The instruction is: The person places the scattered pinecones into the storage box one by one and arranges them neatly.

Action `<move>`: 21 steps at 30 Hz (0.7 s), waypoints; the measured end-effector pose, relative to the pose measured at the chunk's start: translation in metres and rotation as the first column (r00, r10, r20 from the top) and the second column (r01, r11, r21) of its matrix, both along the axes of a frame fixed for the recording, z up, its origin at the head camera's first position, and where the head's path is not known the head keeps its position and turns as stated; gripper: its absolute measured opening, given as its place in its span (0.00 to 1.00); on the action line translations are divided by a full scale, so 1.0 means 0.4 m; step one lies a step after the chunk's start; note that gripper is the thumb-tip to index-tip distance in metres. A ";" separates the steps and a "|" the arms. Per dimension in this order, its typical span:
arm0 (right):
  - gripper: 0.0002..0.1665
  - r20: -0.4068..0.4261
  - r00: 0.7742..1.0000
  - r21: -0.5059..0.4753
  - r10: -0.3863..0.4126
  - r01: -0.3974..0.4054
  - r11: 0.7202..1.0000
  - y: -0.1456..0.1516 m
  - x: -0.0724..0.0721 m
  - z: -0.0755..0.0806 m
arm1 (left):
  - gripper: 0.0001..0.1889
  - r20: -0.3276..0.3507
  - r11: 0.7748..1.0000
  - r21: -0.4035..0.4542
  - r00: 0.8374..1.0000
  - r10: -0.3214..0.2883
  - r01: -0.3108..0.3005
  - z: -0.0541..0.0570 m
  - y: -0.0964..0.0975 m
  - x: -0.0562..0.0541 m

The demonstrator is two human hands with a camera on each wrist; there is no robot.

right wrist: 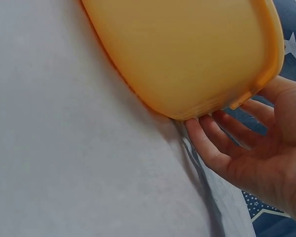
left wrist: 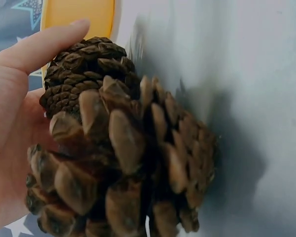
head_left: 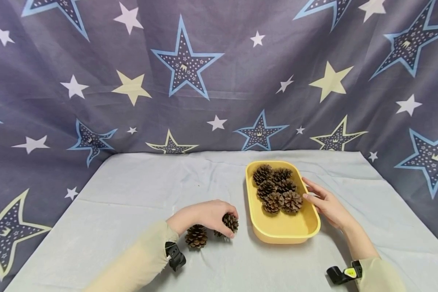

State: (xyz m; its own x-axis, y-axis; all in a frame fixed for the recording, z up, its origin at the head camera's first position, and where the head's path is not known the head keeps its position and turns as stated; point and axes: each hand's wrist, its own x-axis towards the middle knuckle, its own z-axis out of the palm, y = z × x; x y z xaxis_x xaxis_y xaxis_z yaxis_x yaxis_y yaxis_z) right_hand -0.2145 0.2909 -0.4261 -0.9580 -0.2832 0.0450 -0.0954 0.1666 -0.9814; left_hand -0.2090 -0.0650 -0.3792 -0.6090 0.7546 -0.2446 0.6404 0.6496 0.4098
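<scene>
My left hand (head_left: 213, 215) grips a brown pine cone (head_left: 230, 222) on the cloth, thumb and fingers around its sides. Just left of it stands another pine cone (head_left: 196, 236), partly under the wrist; it fills much of the left wrist view, in front of the held cone (left wrist: 86, 74). A yellow plastic tub (head_left: 280, 227) sits to the right, with several pine cones (head_left: 273, 202) grouped in its far part. At the tub's right side, my right hand (head_left: 330, 207) holds the rim, thumb on top and fingertips (right wrist: 200, 126) against the outer wall.
Pale grey cloth (head_left: 142, 182) covers the table. Behind and at both sides hangs a dark curtain (head_left: 233, 89) printed with stars. Black straps with small devices (head_left: 175, 256) are on both wrists.
</scene>
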 end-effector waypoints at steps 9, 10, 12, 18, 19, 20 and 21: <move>0.37 -0.004 1.000 -0.005 -0.004 0.004 1.000 -0.006 0.002 0.006 | 0.22 -0.017 0.999 0.028 1.000 -0.016 0.016 0.003 0.007 0.008; 0.37 -0.002 1.000 -0.005 -0.005 0.005 1.000 -0.006 0.003 0.008 | 0.22 -0.022 0.999 0.032 1.000 -0.017 0.017 0.003 0.007 0.007; 0.37 0.003 1.000 0.000 -0.002 0.002 1.000 -0.008 0.004 0.012 | 0.23 -0.034 0.999 0.040 0.999 -0.012 0.014 0.007 0.008 0.007; 0.37 0.008 1.000 0.008 -0.007 0.007 1.000 -0.011 0.006 0.016 | 0.25 -0.074 0.996 0.091 0.997 0.012 -0.006 0.022 0.009 -0.004; 0.37 0.007 1.000 0.006 -0.007 0.007 1.000 -0.011 0.005 0.015 | 0.25 -0.081 0.995 0.104 0.997 0.014 -0.006 0.026 0.010 -0.007; 0.37 0.005 1.000 0.004 -0.006 0.006 1.000 -0.011 0.005 0.014 | 0.25 -0.083 0.993 0.116 0.996 0.017 -0.007 0.030 0.012 -0.008; 0.37 0.004 1.000 0.003 -0.005 0.005 1.000 -0.010 0.005 0.013 | 0.25 -0.089 0.991 0.133 0.996 0.015 -0.004 0.035 0.015 -0.010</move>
